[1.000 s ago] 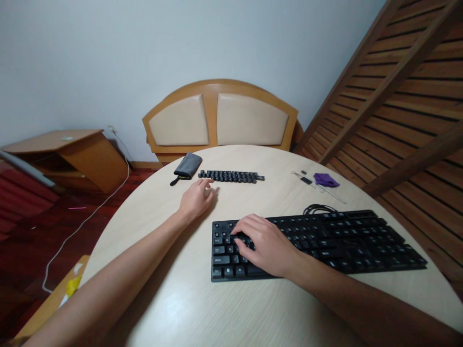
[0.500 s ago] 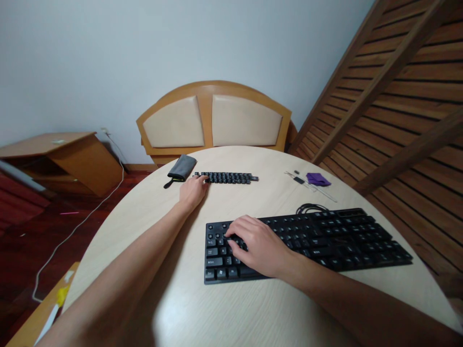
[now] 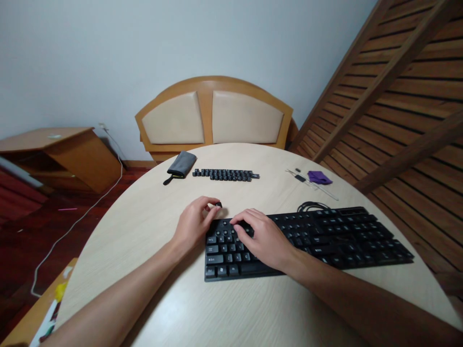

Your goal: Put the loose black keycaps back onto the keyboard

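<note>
A black keyboard (image 3: 325,236) lies on the round pale table (image 3: 152,226). My left hand (image 3: 193,224) hovers over the keyboard's upper left corner and pinches a small black keycap (image 3: 218,205) between thumb and fingertips. My right hand (image 3: 264,238) rests palm down on the left half of the keyboard, fingertips on the upper rows. Farther back, loose black keycaps (image 3: 224,174) are laid out in rows.
A grey pouch (image 3: 181,165) lies left of the keycap rows. A purple cloth (image 3: 319,178) and small tools (image 3: 300,176) sit at the back right. The keyboard cable (image 3: 311,206) coils behind it. A padded wooden chair back (image 3: 213,118) stands beyond the table; a slatted wooden wall is on the right.
My left hand came back from the keycap rows to the keyboard's top left corner, now holding one keycap. My right hand shifted slightly up the keys.
</note>
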Action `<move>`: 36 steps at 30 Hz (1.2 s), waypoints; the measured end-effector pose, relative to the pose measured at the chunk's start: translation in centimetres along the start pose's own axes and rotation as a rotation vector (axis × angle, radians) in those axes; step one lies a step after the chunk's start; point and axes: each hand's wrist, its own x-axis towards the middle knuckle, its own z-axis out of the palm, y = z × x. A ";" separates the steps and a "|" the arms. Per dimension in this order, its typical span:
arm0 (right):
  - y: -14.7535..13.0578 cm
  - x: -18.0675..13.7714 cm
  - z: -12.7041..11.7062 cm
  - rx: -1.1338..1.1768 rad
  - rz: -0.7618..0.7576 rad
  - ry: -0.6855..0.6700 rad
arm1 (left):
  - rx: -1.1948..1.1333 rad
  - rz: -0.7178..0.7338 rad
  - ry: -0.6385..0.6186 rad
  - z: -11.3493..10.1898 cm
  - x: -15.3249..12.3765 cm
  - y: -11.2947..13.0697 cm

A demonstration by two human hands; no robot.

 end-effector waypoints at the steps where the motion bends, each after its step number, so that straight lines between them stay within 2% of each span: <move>1: 0.0 0.0 0.0 -0.002 0.011 0.018 | -0.056 0.012 -0.008 0.1 -0.8 0.5; 4: 0.0 -0.1 0.1 -0.030 0.024 0.063 | -0.154 0.047 -0.041 0.1 -2.2 1.4; 7: -0.1 -0.1 -0.2 -0.065 0.011 0.086 | -0.136 0.130 -0.038 0.0 -2.5 1.8; 10: -0.3 -0.2 -0.7 -0.065 -0.037 0.047 | -0.116 0.221 -0.038 -0.1 -2.7 2.0; 19: 0.3 -0.4 -2.3 -0.026 -0.098 -0.044 | -0.172 0.339 -0.076 0.5 -3.5 2.6; 24: 0.6 -0.4 -2.2 -0.021 -0.073 -0.087 | -0.181 0.340 -0.105 0.6 -3.5 2.6; 30: 1.2 -0.4 -1.8 0.081 0.057 -0.126 | -0.168 0.295 -0.175 0.5 -3.5 2.5; 36: 1.4 -0.1 -1.9 0.095 0.043 -0.113 | -0.203 0.205 -0.182 0.5 -3.5 2.6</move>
